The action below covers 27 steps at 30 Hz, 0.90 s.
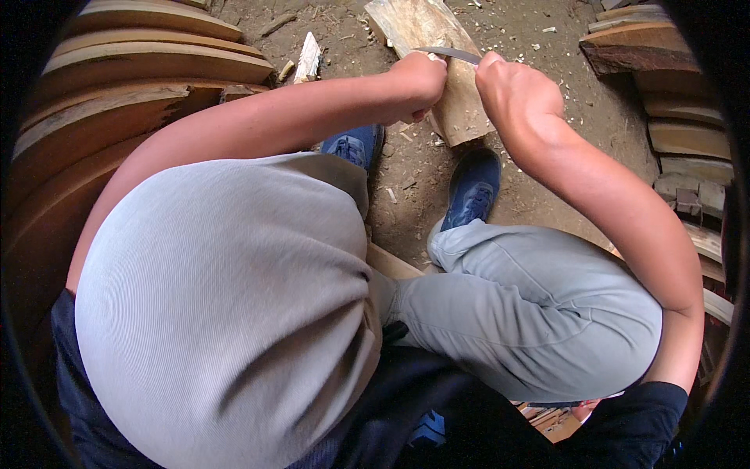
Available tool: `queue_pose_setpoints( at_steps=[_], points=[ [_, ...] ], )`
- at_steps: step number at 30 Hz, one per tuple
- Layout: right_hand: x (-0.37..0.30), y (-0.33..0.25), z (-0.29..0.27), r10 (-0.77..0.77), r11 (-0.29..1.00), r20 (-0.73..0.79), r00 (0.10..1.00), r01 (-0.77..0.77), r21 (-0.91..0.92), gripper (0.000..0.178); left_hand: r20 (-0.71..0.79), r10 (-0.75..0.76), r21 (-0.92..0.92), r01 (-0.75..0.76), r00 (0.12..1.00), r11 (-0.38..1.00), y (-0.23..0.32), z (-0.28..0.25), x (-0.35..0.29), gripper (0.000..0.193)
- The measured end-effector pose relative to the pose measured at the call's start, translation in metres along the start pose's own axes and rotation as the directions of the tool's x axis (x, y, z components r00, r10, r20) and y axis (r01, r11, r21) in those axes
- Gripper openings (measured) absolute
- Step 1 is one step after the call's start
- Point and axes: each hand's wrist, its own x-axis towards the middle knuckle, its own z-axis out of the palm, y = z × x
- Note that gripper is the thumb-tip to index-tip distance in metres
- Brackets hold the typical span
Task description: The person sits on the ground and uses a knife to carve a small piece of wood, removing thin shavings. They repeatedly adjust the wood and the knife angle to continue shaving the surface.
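At nine o'clock a stack of curved planks (117, 86) filled the left edge, pale faces up, edges bending with the lens. Just right of them, at eleven, a split chip (308, 58) lay on the dirt floor (547, 70) among shavings.

The left hand (420, 80) was clenched tight at twelve o'clock, fist wrapped round one end of a drawknife (449, 53); the handle itself was hidden inside the grip. The grey blade ran across the top of a wood block (437, 47), which stood tilted on the floor at twelve, its lower end down toward the shoes. The blade touched the block's pale face.

The right hand (516, 94) was closed hard on the blade's other end, just right of the block, at one o'clock.

Below the hands, two blue shoes: the left shoe (355, 146) beside the block's foot, the right shoe (473, 187) just under it. Grey trousers (234, 297) covered both knees across the centre.

At three o'clock more planks (680, 133) were piled up along the right edge.
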Motion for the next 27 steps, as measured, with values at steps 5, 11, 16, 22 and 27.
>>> queue_pose_setpoints(
  at_steps=[5,11,16,22,27],
  points=[
    [0.01,-0.002,0.013,0.025,0.991,-0.087,0.996,-0.036,-0.127,0.019,0.039,-0.031,0.089,0.028,0.999,0.996,0.0,0.002,0.0,0.03],
    [0.026,0.03,0.034,-0.081,0.984,-0.061,0.995,0.089,0.152,0.023,0.173,-0.121,0.096,0.105,0.977,0.99,-0.005,0.005,0.002,0.027],
    [0.015,0.045,0.031,-0.109,0.939,-0.145,0.983,0.15,0.308,0.042,0.136,-0.084,0.086,0.073,0.987,0.994,-0.005,0.001,-0.005,0.026],
    [0.007,0.042,0.03,-0.142,0.919,-0.102,0.985,0.169,0.356,0.044,0.134,-0.038,0.131,0.02,0.99,0.991,-0.006,-0.001,0.0,0.037],
    [0.005,0.045,0.029,-0.176,0.913,-0.114,0.978,0.206,0.352,0.043,0.101,-0.108,0.145,0.093,0.989,0.985,-0.003,0.001,-0.002,0.028]
  ],
)
